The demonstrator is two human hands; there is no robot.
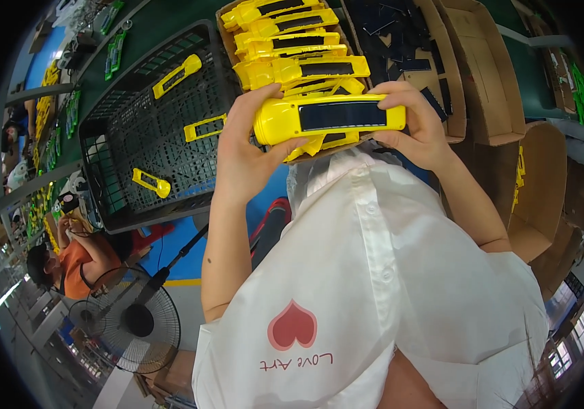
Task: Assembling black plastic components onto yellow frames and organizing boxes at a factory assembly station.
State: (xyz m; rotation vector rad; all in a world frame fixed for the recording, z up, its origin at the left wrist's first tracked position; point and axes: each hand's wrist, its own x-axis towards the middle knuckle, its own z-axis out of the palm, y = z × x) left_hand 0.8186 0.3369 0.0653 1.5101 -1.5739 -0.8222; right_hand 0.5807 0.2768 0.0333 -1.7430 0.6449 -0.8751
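Observation:
Between my two hands is a yellow plastic flashlight housing (pixel 329 100) with a dark solar panel set in its upper face. My left hand (pixel 245 143) grips its wide round end, thumb below and fingers above. At the narrow end, my right hand (pixel 416 126) pinches it between thumb and fingers. The housing lies level, panel facing up. Just beyond it, a cardboard box holds several stacked yellow housings (pixel 298 44) with the same dark panels. Whether the held housing touches those beneath it cannot be made out.
At left, a black plastic crate (pixel 148 129) holds a few yellow frames (pixel 178 76). A box of loose dark panels (pixel 401 41) and another cardboard box (pixel 486 75) are at right. A standing fan (pixel 135 320) and a person in orange (pixel 84 262) are at lower left.

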